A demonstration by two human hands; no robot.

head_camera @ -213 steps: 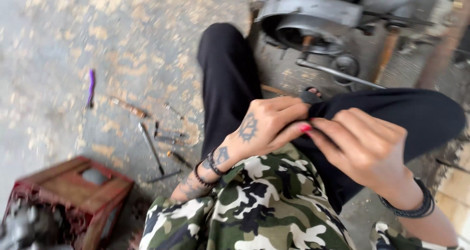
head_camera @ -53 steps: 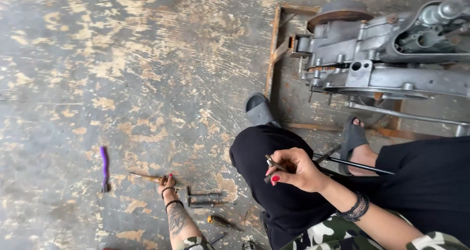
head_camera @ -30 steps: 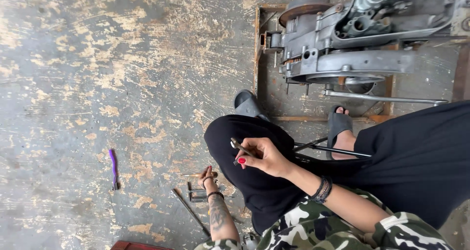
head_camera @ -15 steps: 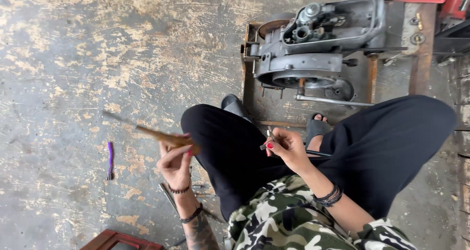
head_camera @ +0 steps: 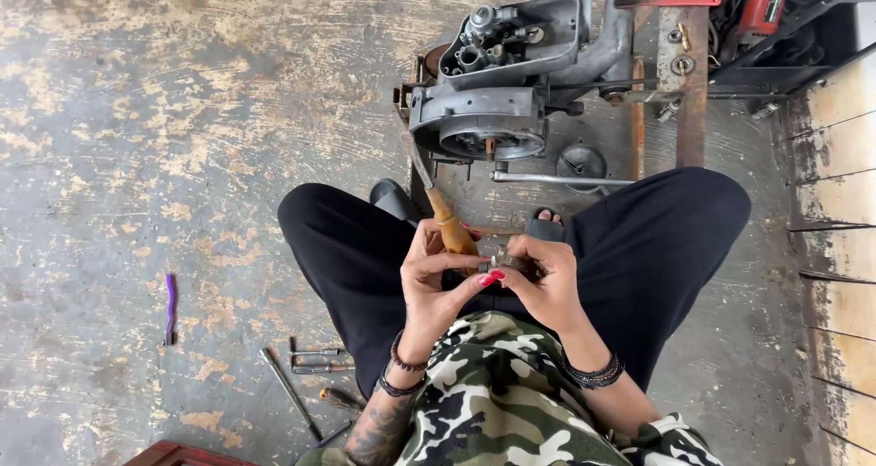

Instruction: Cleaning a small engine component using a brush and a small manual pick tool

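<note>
Two hands meet over the lap, close together, so that tool and part can be worked against each other at near sight. Far to the left of the left hand, a purple tool (head_camera: pixel 170 308) lies alone on the floor. Nearer, below and left of that hand, a few metal rods and a small screwdriver (head_camera: pixel 310 375) lie loose on the floor, within reach of a dropped arm. The left hand (head_camera: pixel 431 279) is curled around the wooden handle of a screwdriver (head_camera: pixel 450 229), thumb pressed across it; the shaft runs up and away from the hand toward the engine, which gives it a firm, steady grip. Just right of it, touching fingertip to fingertip, the right hand (head_camera: pixel 544 279) pinches a small metal part (head_camera: pixel 505 263) between thumb and fingers; what kind of part it is cannot be told. Beyond both hands, an engine (head_camera: pixel 511 73) sits on a rusty frame (head_camera: pixel 680 73), with a long metal bar (head_camera: pixel 557 179) lying at its base, and a red tool (head_camera: pixel 762 14) sits farther right. Worn, paint-stained concrete (head_camera: pixel 182 110) makes up the floor, and pale wooden boards (head_camera: pixel 839 201) edge it far to the right.
</note>
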